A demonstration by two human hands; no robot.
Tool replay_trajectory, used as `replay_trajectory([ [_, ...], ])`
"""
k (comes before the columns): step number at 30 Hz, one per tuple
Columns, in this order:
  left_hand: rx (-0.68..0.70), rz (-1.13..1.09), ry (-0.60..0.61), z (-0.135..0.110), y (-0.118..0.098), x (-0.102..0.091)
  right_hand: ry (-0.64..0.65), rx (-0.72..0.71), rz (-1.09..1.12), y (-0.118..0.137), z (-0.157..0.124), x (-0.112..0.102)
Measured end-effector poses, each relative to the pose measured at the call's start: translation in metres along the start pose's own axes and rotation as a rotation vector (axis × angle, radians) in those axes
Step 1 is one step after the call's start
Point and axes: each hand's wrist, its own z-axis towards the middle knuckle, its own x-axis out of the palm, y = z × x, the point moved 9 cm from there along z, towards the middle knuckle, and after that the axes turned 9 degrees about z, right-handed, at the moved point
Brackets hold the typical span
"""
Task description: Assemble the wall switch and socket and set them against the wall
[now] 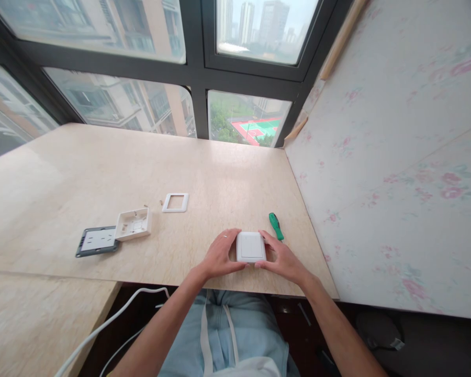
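I've got the white switch unit pinned between both hands at the near edge of the worktop, right in front of me. Left hand is curled round its left side, thumb along the near edge, fingers wrapped at the far-left corner; right hand mirrors it on the other side. Both are gripping the switch, not flat or loose. It sits face up on the surface, so the table takes the weight and my fingers only need to squeeze the edges. I think that's why I hold it low and close, w/ wrists resting near the table lip.

The green screwdriver lies just beyond my right hand, handle toward me, near enough to grab w/o shifting. Looks parked there on purpose.

Beyond my left hand, a bit off, is the white frame, flat and on its own. Further to the left, well apart from my hands, sit the open white back box, inside up, and, touching its left side, the grey-edged socket plate. Two tiny bits near the box and frame are prob. screws, too small to tell for sure.

White cable hangs below the table edge, under my left forearm.
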Motion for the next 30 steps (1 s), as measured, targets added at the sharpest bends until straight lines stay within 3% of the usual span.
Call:
replay_trajectory([
  [13,-0.047,0.006,0.018,-0.005,0.009,0.01,-0.016,0.031,0.08,-0.011,-0.008,0.006],
  [19,-0.031,-0.12,-0.047,-0.012,0.006,0.003,0.017,0.041,0.111,-0.016,-0.01,0.009],
  [30,0.084,-0.04,-0.134,-0.022,-0.014,-0.009,0.073,0.052,0.201,0.008,-0.014,0.023],
])
